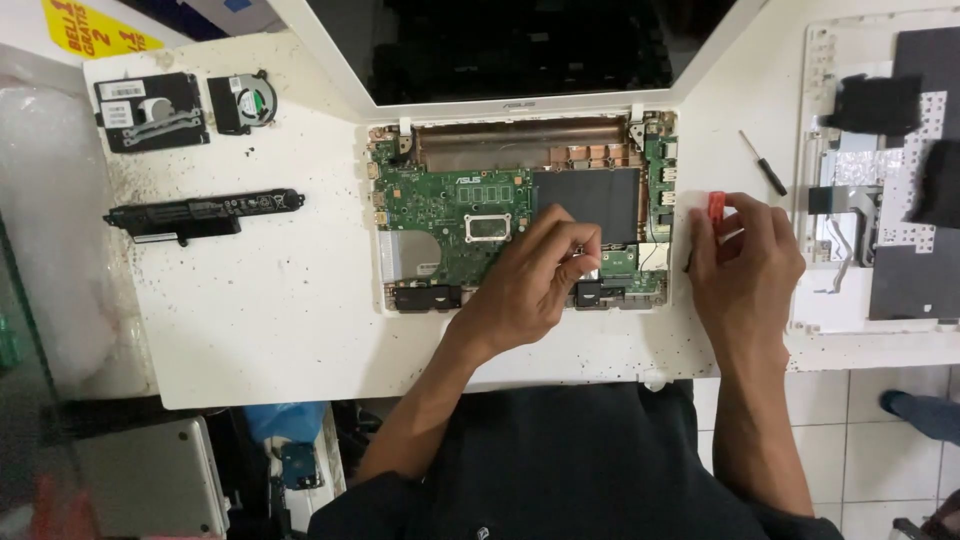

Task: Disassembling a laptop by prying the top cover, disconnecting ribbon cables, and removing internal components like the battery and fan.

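Fingers (pixel 578 250) of the left hand (pixel 535 280) pinch something tiny over the open laptop's motherboard (pixel 450 215); best kept steady while the right hand (pixel 745 265), just right of it, grips a red-handled screwdriver (pixel 716 207).

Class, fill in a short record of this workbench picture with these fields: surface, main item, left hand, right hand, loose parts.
Surface: speckled white table
Main item: opened white laptop base with green circuit board
Left hand: fingertips pinched over the board's lower right area
Right hand: holds small red-handled tool
Loose parts: long black battery bar, black cooling fan, small black screwdriver
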